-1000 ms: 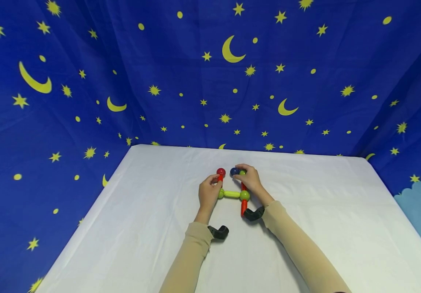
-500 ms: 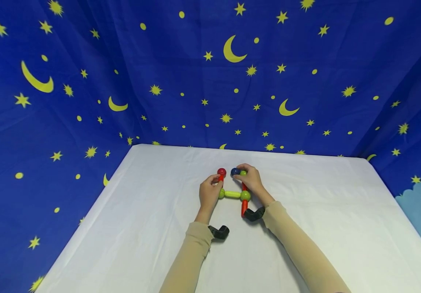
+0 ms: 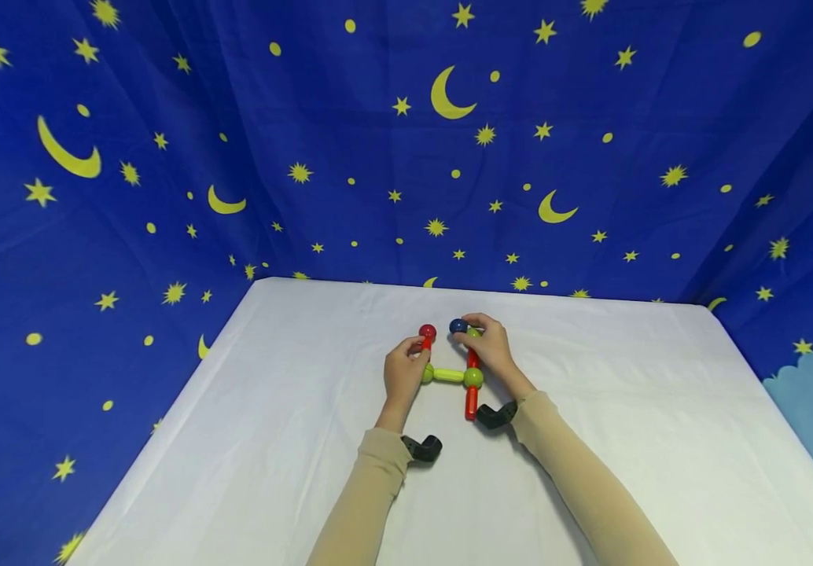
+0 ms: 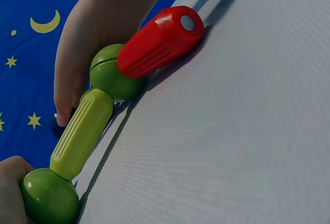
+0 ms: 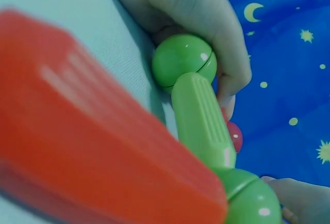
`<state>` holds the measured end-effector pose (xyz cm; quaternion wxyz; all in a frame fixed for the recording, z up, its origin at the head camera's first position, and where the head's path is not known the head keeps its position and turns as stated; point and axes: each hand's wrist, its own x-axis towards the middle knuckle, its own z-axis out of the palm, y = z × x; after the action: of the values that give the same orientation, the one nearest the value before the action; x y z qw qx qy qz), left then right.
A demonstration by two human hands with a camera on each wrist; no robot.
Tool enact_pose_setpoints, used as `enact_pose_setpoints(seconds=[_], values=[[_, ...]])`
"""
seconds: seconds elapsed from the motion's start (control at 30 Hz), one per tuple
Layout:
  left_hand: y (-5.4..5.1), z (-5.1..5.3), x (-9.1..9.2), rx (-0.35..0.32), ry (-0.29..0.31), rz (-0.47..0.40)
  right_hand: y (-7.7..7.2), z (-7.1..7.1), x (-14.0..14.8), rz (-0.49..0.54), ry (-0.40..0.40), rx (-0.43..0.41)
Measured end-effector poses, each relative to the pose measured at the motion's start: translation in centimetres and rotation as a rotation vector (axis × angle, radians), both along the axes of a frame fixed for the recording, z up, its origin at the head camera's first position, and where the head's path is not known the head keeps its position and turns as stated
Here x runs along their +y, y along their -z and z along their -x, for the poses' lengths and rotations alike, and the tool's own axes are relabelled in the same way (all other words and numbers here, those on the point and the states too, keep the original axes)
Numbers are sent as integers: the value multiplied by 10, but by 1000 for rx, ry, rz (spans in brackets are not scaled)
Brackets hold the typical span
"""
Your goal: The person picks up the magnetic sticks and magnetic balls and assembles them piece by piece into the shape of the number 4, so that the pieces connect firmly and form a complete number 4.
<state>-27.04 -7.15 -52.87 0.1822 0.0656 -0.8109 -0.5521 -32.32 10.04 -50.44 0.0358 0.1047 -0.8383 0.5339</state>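
On the table lies a joined figure of rods and balls. My left hand (image 3: pixel 403 377) pinches its left red rod (image 3: pixel 426 344), between a red ball (image 3: pixel 427 332) and a green ball (image 4: pixel 50 197). My right hand (image 3: pixel 493 347) holds a dark blue ball (image 3: pixel 458 325) by the far green ball (image 3: pixel 474 333), partly behind the fingers. A yellow-green rod (image 3: pixel 449 376) links the left green ball to a middle green ball (image 3: pixel 473 377). Red rods run from that one, away under my right hand and toward me (image 3: pixel 471 402); the near rod's end (image 4: pixel 187 23) is bare.
White cloth covers the table (image 3: pixel 293 393). Behind it and at the left hangs a blue curtain (image 3: pixel 350 141) with yellow moons and stars. A black wrist mount (image 3: pixel 424 449) juts from the left sleeve, another (image 3: pixel 496 415) from the right one near the closest red rod.
My right hand has shifted slightly away and to the right, with the blue ball and the far green ball. The left hand keeps its place on the red rod.
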Motion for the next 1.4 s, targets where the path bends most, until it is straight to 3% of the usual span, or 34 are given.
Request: enact_pose_setpoints(seconds=[0.33, 0.63, 0.9, 1.2, 1.4], values=[[-2, 1, -2, -15, -24, 17, -4, -17, 8, 139, 61, 84], [-1, 0, -5, -12, -25, 23, 2, -44, 15, 199, 90, 55], [0, -1, -5, -16, -13, -2, 4, -66, 17, 185, 92, 37], [1, -1, -1, -18, 4, -13, -23, -108, 14, 156, 48, 51], [-1, -1, 0, -5, -6, 2, -26, -126, 17, 161, 31, 103]])
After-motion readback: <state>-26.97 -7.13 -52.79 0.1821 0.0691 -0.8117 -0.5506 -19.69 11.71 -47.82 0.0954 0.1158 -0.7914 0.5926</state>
